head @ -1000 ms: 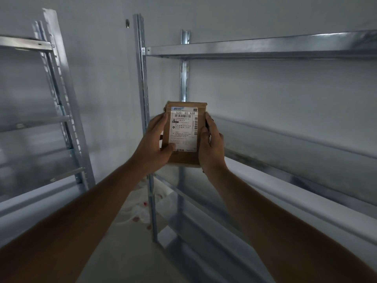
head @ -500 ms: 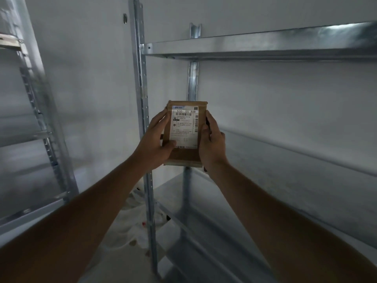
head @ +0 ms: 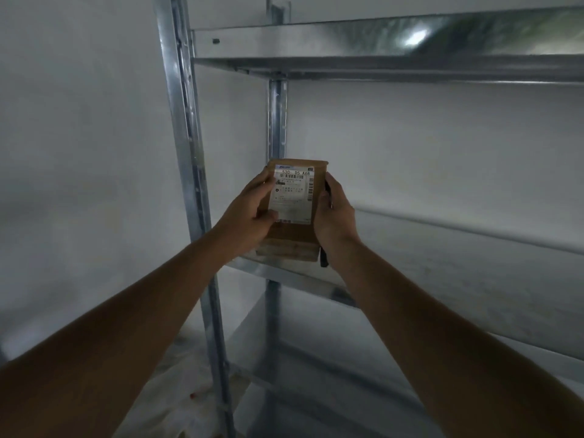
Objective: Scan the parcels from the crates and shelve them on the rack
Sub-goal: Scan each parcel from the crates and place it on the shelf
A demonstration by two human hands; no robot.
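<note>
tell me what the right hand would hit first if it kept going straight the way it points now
Probably the white back wall. The right hand points into the open bay above the middle shelf, gripping the parcel with the left hand. Nothing shows in between, though depth is hard to judge.

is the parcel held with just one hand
No, the left hand and the right hand both grip the parcel by its sides.

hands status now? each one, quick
Left hand: closed on the brown parcel, gripping its left edge.
Right hand: closed on the same parcel, gripping its right edge.
</note>
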